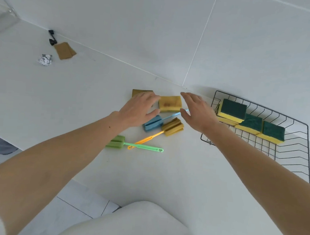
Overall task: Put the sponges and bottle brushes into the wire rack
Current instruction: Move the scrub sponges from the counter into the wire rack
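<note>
With our left hand (139,107) and right hand (197,111) open and empty either side of the yellow sponge (170,103) on the tabletop (164,173), we should pinch its sides gently and carry it to the wire rack (294,156).

tiled kitchen counter (96,94), sponges (170,103)

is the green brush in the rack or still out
Out. The green brush lies flat on the counter, left of the rack, touching neither hand.

Both bare forearms stretched forward, left hand (139,107) and right hand (197,111) — fingers spread, palms down, grip empty
</note>
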